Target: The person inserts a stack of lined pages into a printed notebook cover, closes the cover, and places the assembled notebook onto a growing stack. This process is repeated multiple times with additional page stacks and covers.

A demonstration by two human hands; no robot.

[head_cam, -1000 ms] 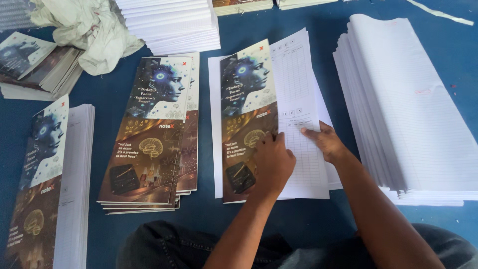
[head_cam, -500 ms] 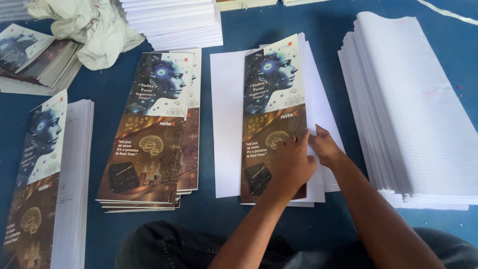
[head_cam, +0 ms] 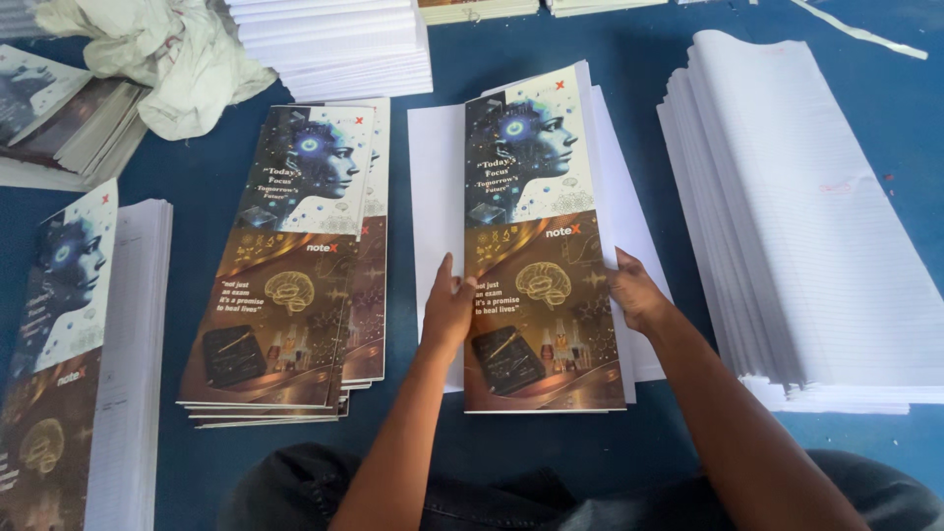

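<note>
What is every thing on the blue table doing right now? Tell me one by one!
Printed glossy cover sheet: flat on white sheets, held at both edges.
Left hand: gripping its left edge.
Right hand: gripping its right edge.
Pile of printed covers: stacked, fanned slightly.
Tall stack of lined white paper: untouched.
Crumpled white cloth: bunched up.

Surface: blue table top (head_cam: 590, 452) | centre: white sheets under a printed cover (head_cam: 541, 246) | left of it: stack of printed covers (head_cam: 285, 265) | far left: thick cover-topped bundle (head_cam: 88, 364) | right: tall stack of ruled paper (head_cam: 816, 226) | top left: crumpled pale cloth (head_cam: 157, 54) beside another paper stack (head_cam: 334, 44)
</note>
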